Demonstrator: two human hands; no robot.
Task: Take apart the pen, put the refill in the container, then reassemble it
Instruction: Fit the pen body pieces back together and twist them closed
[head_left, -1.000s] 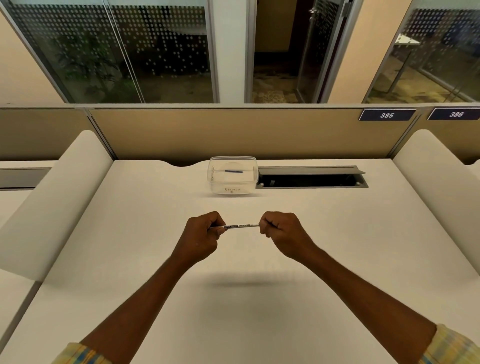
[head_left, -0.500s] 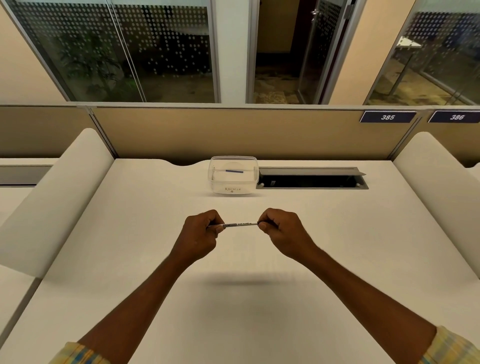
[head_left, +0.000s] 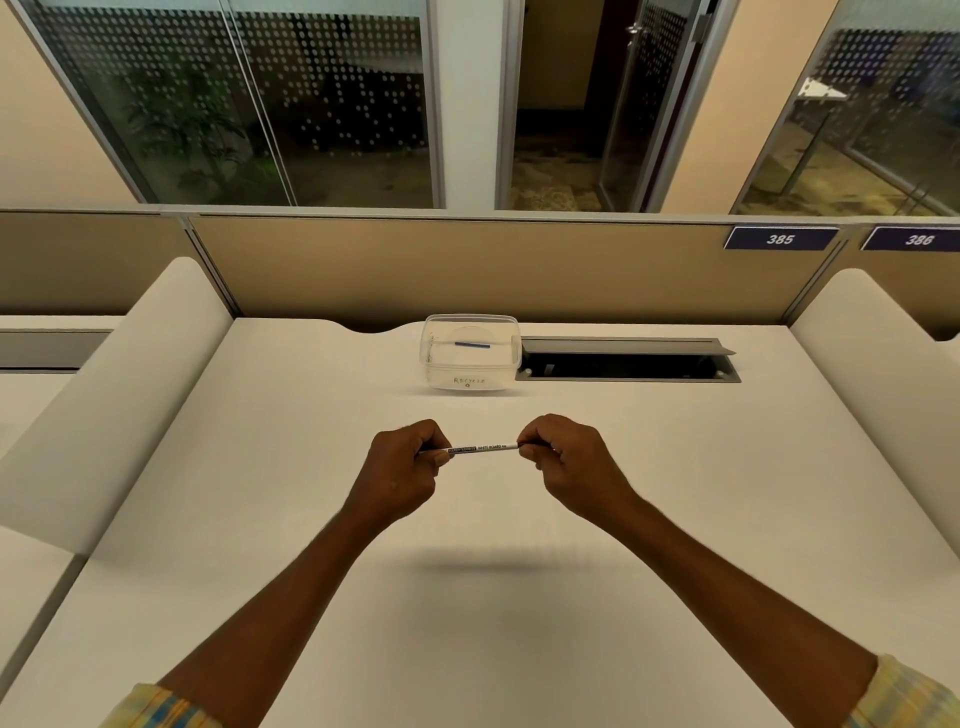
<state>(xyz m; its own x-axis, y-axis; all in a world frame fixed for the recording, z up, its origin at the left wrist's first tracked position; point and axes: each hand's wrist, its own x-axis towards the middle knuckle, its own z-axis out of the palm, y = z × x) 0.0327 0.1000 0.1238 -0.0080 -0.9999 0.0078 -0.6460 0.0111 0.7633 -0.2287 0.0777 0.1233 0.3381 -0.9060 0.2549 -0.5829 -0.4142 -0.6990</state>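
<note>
White desk (head_left: 311, 519) under my arms, cable hatch (head_left: 628, 361) open at the back. Clear container (head_left: 470, 353) marked "RECYCLE" just left of the hatch, a thin blue refill (head_left: 471, 344) inside. My left hand (head_left: 402, 470) and right hand (head_left: 563, 462) each pinch an end of the whiteboard pen (head_left: 480, 449), held level above the desk.

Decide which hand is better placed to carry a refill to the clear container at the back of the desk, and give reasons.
Probably the right hand. Both hands pinch an end of the pen, but the container sits slightly nearer the right. The left hand can keep its grip on the barrel.
</note>
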